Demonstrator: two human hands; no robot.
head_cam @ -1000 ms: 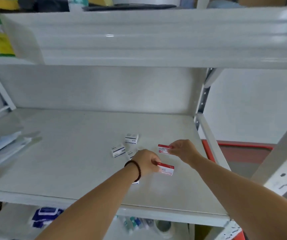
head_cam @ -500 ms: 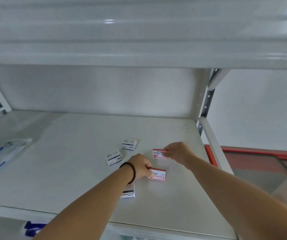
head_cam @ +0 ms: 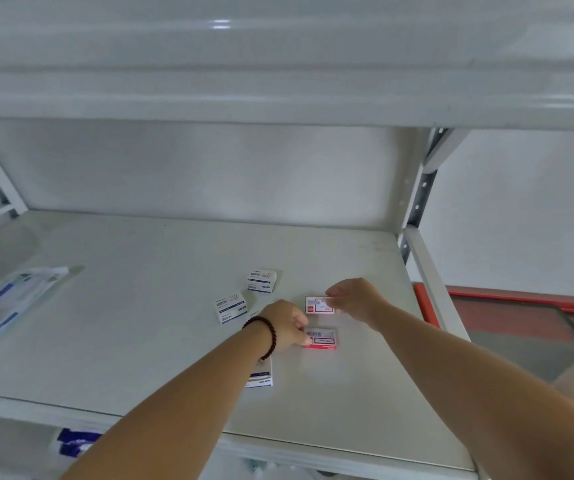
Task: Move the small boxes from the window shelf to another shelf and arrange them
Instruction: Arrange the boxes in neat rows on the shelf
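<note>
Two small red-and-white boxes lie flat on the grey shelf (head_cam: 140,306). My right hand (head_cam: 356,297) pinches the far red box (head_cam: 318,305) at its right end. The near red box (head_cam: 320,338) rests on the shelf with the fingers of my left hand (head_cam: 283,327) on its left edge; that wrist wears a dark bead bracelet. Left of them stand two blue-and-white boxes, one further back (head_cam: 262,280) and one nearer (head_cam: 230,306). A third blue-and-white box (head_cam: 261,374) lies partly hidden under my left forearm.
Flat blue-and-white packets (head_cam: 4,303) lie at the shelf's left end. An upper shelf (head_cam: 278,81) hangs low overhead. A perforated upright (head_cam: 420,188) and a side rail (head_cam: 431,282) bound the right side. Packages sit on the lower shelf (head_cam: 74,441).
Both hands lowered the two red boxes onto the shelf; the near one now lies flat. The camera has moved closer and tilted down.
</note>
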